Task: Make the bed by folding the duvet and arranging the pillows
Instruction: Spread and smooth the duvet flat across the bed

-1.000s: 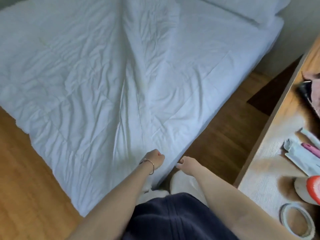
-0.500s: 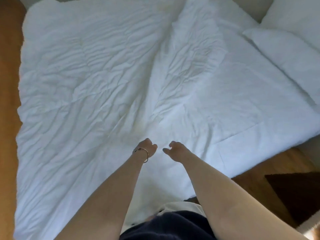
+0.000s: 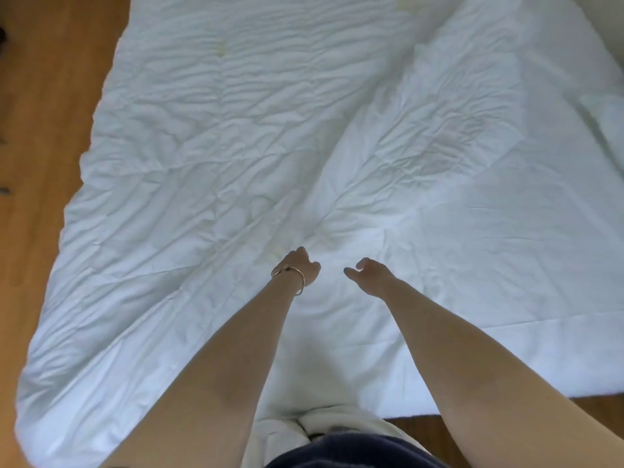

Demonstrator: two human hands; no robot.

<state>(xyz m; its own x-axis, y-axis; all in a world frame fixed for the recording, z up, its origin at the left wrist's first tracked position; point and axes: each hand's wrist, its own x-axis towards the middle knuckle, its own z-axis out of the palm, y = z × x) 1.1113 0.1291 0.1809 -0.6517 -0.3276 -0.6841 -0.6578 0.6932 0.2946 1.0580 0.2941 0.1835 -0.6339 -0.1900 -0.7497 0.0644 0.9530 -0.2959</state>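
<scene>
A white, wrinkled duvet (image 3: 209,170) lies spread across the bed and hangs over the left side toward the floor. A raised fold of it (image 3: 456,106) runs diagonally at the upper right. Part of a white pillow (image 3: 609,119) shows at the right edge. Both my arms reach forward over the middle of the duvet. My left hand (image 3: 299,265), with a thin bracelet on the wrist, has its fingers curled downward just above the fabric. My right hand (image 3: 369,275) hovers close beside it, thumb out and fingers loosely curled. No fabric is bunched in either hand.
Wooden floor (image 3: 37,130) runs along the left side of the bed and shows again at the lower right (image 3: 506,410). My body stands against the near edge of the bed, where white cloth (image 3: 287,430) is bunched.
The view has swung left and over the bed; the desk and rug on the right are out of sight. Both hands have moved from the duvet's near edge to above its middle, in the same pose.
</scene>
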